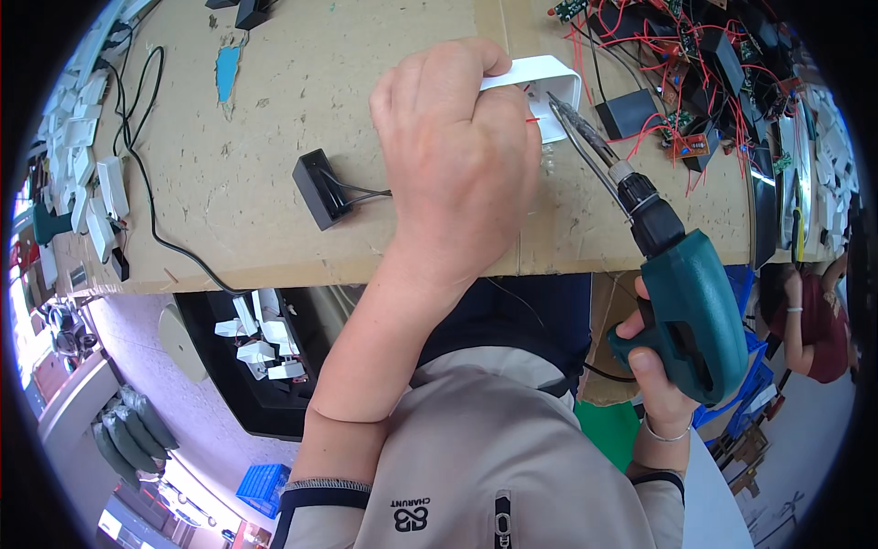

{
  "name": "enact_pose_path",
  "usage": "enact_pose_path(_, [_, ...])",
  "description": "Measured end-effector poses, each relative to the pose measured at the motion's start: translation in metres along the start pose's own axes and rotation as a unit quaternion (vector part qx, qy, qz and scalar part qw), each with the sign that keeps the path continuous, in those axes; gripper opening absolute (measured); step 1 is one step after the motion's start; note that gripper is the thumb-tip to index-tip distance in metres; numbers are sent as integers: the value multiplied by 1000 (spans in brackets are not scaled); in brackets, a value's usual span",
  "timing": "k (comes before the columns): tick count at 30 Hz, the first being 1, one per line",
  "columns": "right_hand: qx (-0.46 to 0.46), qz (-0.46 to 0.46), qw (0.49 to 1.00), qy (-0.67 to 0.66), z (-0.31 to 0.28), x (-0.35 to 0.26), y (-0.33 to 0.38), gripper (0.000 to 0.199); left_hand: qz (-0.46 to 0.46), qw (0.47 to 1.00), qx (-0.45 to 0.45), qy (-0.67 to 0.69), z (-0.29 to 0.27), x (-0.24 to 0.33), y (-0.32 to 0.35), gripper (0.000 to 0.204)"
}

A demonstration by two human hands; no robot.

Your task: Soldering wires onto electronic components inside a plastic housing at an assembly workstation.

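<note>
My left hand [462, 151] is closed on a white plastic housing [556, 69] above the cardboard-covered bench, and its fingers hide part of it. Short bits of red wire show inside the housing. In my right hand [660, 389] is a green pistol-grip soldering gun [700, 302], a finger at its trigger. Its tip and thin feed tube point up and left, ending at the housing's open side. Left of my left hand lies a black battery box [320, 189], whose dark leads run under that hand.
Circuit boards with red wires [690, 142] and black boxes [629, 113] pile up at the far right. White housings [87, 174] crowd the left edge, near a black cable [151, 220]. A black bin [247, 403] below the bench holds white parts. A person [814, 316] is at the right.
</note>
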State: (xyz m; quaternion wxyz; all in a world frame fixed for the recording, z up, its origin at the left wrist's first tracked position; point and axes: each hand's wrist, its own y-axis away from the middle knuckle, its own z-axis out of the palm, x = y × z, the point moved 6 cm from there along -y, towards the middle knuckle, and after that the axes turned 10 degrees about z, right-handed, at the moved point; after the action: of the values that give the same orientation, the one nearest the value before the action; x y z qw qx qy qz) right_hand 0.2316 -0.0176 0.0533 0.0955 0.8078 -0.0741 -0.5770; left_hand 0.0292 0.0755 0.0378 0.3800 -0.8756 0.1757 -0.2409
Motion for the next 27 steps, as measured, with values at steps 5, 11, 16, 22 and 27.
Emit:
enact_pose_path(5, [-11, 22, 999, -46, 1, 0, -6, 33, -2, 1000, 3, -8, 1, 0, -1, 8])
enact_pose_path(11, [-11, 18, 999, -36, 0, 0, -11, 35, -6, 999, -13, -36, 3, 1, 0, 6])
enact_pose_path(16, [-15, 47, 998, -45, -1, 1, -15, 36, -10, 999, -8, -42, 4, 0, 1, 5])
enact_pose_path(22, [-25, 4, 1000, -6, -2, -2, -22, 33, -7, 999, -6, -35, 5, -2, 1, 7])
enact_pose_path(27, [-31, 12, 999, -21, -1, -5, -25, 26, -3, 1000, 3, -26, 4, -1, 2, 7])
